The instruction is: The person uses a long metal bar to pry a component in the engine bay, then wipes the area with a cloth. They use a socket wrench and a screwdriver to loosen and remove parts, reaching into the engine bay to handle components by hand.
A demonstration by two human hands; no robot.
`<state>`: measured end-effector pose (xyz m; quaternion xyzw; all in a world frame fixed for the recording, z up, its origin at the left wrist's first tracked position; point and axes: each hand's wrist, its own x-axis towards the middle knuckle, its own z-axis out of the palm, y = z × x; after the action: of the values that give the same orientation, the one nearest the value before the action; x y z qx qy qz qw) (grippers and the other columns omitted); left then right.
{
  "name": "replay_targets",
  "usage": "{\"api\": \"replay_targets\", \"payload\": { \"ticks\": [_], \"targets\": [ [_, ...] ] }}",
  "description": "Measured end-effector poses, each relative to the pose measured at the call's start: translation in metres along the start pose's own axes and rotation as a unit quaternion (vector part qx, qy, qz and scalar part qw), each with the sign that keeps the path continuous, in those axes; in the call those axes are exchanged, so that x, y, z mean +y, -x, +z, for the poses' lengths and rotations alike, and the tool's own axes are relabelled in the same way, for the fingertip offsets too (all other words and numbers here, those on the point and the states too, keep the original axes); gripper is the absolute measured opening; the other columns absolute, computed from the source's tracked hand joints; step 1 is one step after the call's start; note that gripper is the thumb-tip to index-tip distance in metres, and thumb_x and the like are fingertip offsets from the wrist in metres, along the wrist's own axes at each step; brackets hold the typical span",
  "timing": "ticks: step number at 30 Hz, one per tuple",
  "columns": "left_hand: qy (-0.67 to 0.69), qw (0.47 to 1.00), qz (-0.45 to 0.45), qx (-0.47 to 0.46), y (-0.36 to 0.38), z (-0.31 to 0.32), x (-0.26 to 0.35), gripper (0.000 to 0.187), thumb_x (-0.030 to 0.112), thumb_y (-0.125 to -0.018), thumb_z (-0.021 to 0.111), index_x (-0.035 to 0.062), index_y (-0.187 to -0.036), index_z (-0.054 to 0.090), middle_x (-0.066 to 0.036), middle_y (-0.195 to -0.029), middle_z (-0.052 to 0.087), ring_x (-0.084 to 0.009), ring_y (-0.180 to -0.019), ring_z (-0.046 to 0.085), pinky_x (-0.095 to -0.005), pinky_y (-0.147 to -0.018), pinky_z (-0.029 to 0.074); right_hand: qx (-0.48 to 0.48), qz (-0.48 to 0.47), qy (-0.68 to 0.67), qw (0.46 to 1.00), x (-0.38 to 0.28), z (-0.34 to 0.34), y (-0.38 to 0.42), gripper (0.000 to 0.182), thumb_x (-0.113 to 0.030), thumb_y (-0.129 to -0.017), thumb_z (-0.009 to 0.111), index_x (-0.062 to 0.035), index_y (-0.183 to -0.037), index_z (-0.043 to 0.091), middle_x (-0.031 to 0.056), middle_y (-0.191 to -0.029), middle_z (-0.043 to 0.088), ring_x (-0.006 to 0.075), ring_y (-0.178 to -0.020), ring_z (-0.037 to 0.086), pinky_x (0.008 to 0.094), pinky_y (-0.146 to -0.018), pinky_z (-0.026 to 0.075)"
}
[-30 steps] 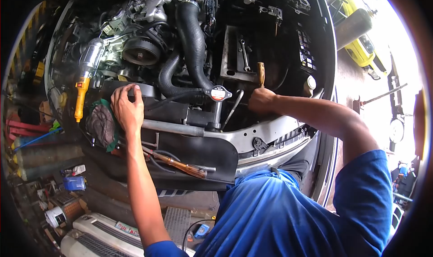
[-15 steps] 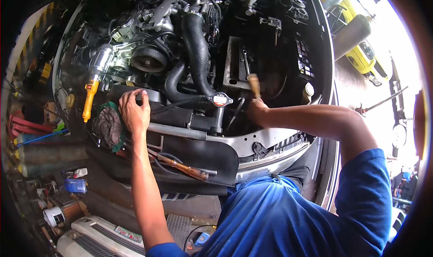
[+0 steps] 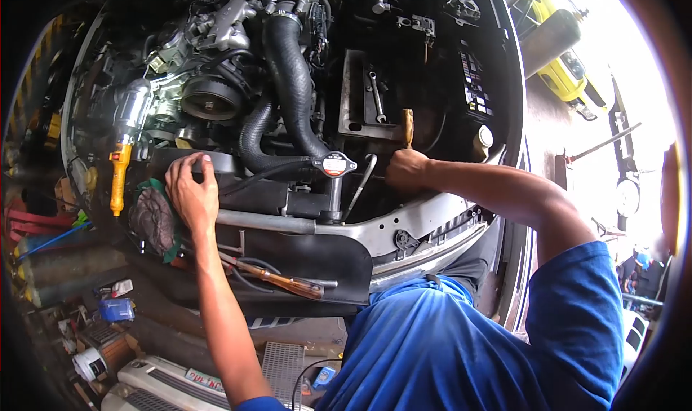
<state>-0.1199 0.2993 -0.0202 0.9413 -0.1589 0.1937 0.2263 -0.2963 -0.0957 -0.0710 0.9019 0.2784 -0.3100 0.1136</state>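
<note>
My right hand is closed in a fist around a brown-handled tool. The handle sticks up above the fist, and the tool's lower part is hidden. To its left are a thin metal rod with a bent top and the radiator cap. My left hand rests on the black panel at the front of the engine bay, fingers bent and apart, holding nothing. Beside it lies a dark crumpled cloth.
A yellow-handled work light stands lit at the left. A wrench lies on the metal tray. A screwdriver with an amber handle lies on the front cover. Large black hoses cross the middle.
The view has shifted, so the engine bay appears farther left. My right hand has moved slightly away from the radiator cap, and the blurred handle now shows sharp and upright. My left hand stays on the panel.
</note>
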Motion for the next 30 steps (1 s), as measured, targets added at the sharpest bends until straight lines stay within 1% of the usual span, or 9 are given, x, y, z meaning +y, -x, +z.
{"api": "replay_targets", "payload": {
  "ticks": [5,8,11,14,15,18,21,24,30],
  "targets": [
    [0.001,1.0,-0.001,-0.003,0.0,-0.003,0.001,0.025,0.029,-0.098,0.068,0.0065,-0.107,0.075,-0.01,-0.115,0.071,-0.0319,-0.119,0.06,-0.0445,-0.106,0.044,-0.035,0.041,-0.027,0.998,0.001,-0.006,0.0,0.03,-0.036,-0.083,0.069,-0.0082,-0.082,0.081,0.0138,-0.086,0.079,0.0307,-0.083,0.078,0.043,-0.073,0.062],
    [-0.004,1.0,-0.001,-0.005,0.001,-0.001,-0.003,0.026,0.032,-0.098,0.068,0.009,-0.108,0.076,-0.008,-0.117,0.071,-0.0312,-0.122,0.059,-0.0445,-0.107,0.043,0.02,0.003,-0.02,1.0,-0.003,-0.001,0.005,0.025,-0.031,-0.085,0.069,-0.0091,-0.083,0.081,0.0135,-0.086,0.079,0.0304,-0.084,0.078,0.0412,-0.075,0.061],
    [-0.018,1.0,0.012,0.001,0.004,-0.003,-0.001,0.029,0.032,-0.1,0.066,0.006,-0.108,0.076,-0.012,-0.116,0.072,-0.0333,-0.119,0.061,-0.0449,-0.105,0.045,-0.033,-0.067,0.106,0.992,-0.017,-0.005,-0.002,0.021,-0.025,-0.089,0.068,-0.0102,-0.089,0.083,0.0123,-0.091,0.08,0.0299,-0.088,0.078,0.0411,-0.078,0.061],
    [-0.014,1.0,0.014,-0.001,0.003,-0.001,-0.002,0.028,0.032,-0.099,0.066,0.0067,-0.108,0.076,-0.011,-0.117,0.072,-0.0328,-0.12,0.06,-0.0448,-0.106,0.044,-0.073,-0.03,0.291,0.953,-0.029,0.013,-0.021,0.02,-0.018,-0.092,0.067,-0.0119,-0.102,0.084,0.0083,-0.098,0.081,0.026,-0.092,0.078,0.0393,-0.074,0.061],
    [-0.013,1.0,0.01,-0.001,0.003,-0.001,-0.001,0.027,0.031,-0.098,0.067,0.0074,-0.107,0.076,-0.01,-0.117,0.071,-0.0322,-0.12,0.06,-0.0446,-0.106,0.044,-0.08,-0.013,0.296,0.952,-0.033,0.004,-0.017,0.021,-0.018,-0.093,0.067,-0.0125,-0.106,0.084,0.0068,-0.097,0.081,0.0253,-0.093,0.078,0.0398,-0.075,0.062],
    [-0.018,1.0,0.008,0.0,0.002,-0.001,-0.003,0.026,0.031,-0.098,0.067,0.0079,-0.107,0.076,-0.009,-0.117,0.071,-0.0315,-0.121,0.06,-0.0445,-0.107,0.043,-0.054,-0.03,0.197,0.978,-0.028,-0.008,-0.008,0.018,-0.019,-0.092,0.068,-0.0115,-0.098,0.083,0.0067,-0.098,0.081,0.0267,-0.094,0.078,0.0403,-0.08,0.061],
    [-0.017,1.0,0.008,-0.003,0.002,0.0,-0.004,0.027,0.031,-0.098,0.067,0.008,-0.107,0.077,-0.009,-0.117,0.072,-0.0314,-0.12,0.06,-0.0445,-0.106,0.044,-0.014,-0.012,0.041,0.999,-0.016,-0.009,-0.001,0.015,-0.017,-0.09,0.069,-0.012,-0.091,0.083,0.0077,-0.094,0.081,0.0285,-0.091,0.079,0.0421,-0.077,0.063],
    [-0.01,1.0,0.003,-0.007,0.001,0.0,-0.004,0.027,0.031,-0.098,0.068,0.0081,-0.107,0.077,-0.009,-0.117,0.072,-0.0312,-0.12,0.06,-0.0444,-0.106,0.044,0.027,-0.043,0.052,0.997,-0.006,0.002,-0.003,0.014,-0.016,-0.088,0.069,-0.0122,-0.085,0.082,0.0081,-0.091,0.08,0.0294,-0.089,0.079,0.0427,-0.073,0.064],
    [0.008,1.0,-0.001,-0.014,0.0,0.003,-0.005,0.026,0.03,-0.097,0.069,0.0074,-0.107,0.076,-0.009,-0.116,0.072,-0.0313,-0.118,0.061,-0.0437,-0.105,0.045,0.029,-0.019,0.0,0.999,-0.001,0.009,-0.005,0.016,-0.02,-0.085,0.068,-0.0107,-0.081,0.081,0.0097,-0.086,0.079,0.0291,-0.085,0.078,0.0422,-0.072,0.063]
  ]
}}
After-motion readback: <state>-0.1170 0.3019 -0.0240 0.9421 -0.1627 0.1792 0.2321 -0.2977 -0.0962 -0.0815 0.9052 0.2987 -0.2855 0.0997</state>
